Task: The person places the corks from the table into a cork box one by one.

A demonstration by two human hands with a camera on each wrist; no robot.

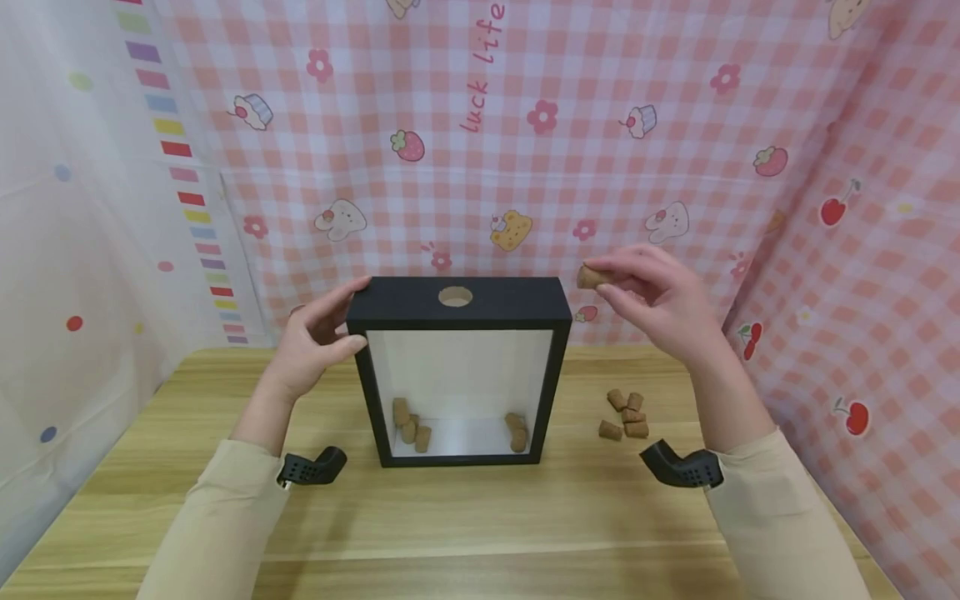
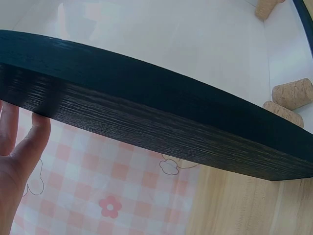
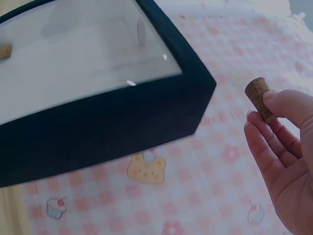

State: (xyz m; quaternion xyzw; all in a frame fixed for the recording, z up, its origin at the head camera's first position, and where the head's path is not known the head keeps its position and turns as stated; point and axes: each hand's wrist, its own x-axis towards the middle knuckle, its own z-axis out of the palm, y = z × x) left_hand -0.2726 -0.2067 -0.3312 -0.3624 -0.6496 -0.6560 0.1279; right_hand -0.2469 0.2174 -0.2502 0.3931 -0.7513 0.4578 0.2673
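Note:
A black shadow box with a round hole in its top stands upright on the table, several corks lying behind its clear front. My left hand holds its upper left corner, thumb at the front edge and fingers towards the back. In the left wrist view, fingertips rest against the dark side. To the right of the box, a little above its top, my right hand pinches a single cork between thumb and fingers. That cork is apart from the box.
Several loose corks lie in a small group on the wooden table, right of the box. A pink checked cloth hangs close behind, and more cloth hangs at both sides. Each wrist carries a black camera mount.

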